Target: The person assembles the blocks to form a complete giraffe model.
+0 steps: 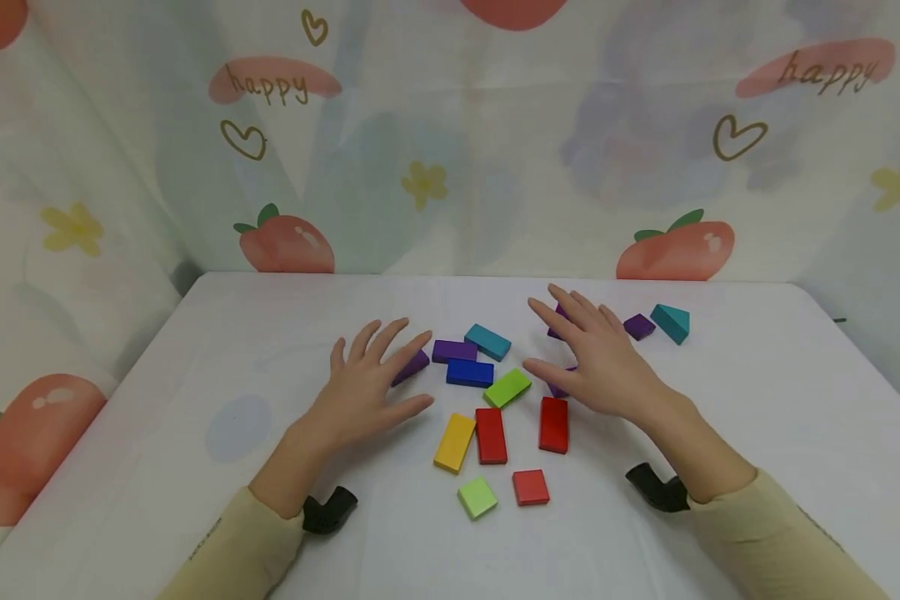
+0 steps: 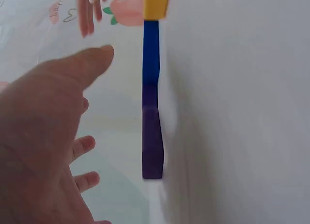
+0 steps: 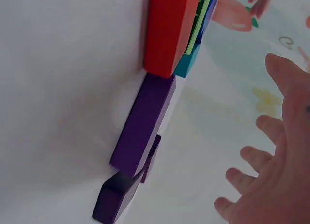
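Visible cnt on tabletop (image 1: 817, 383): 5 purple blks (image 1: 454, 351), 3 red blks (image 1: 491, 436), 2 lime blks (image 1: 507, 388), 2 teal blks (image 1: 487, 342), 1 blue blk (image 1: 470, 372), 1 yel blk (image 1: 454, 442).

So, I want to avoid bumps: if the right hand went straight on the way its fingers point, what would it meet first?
Probably the backdrop: in the head view, nothing shows past the fingertips of the right hand on that line, though depth is unclear.
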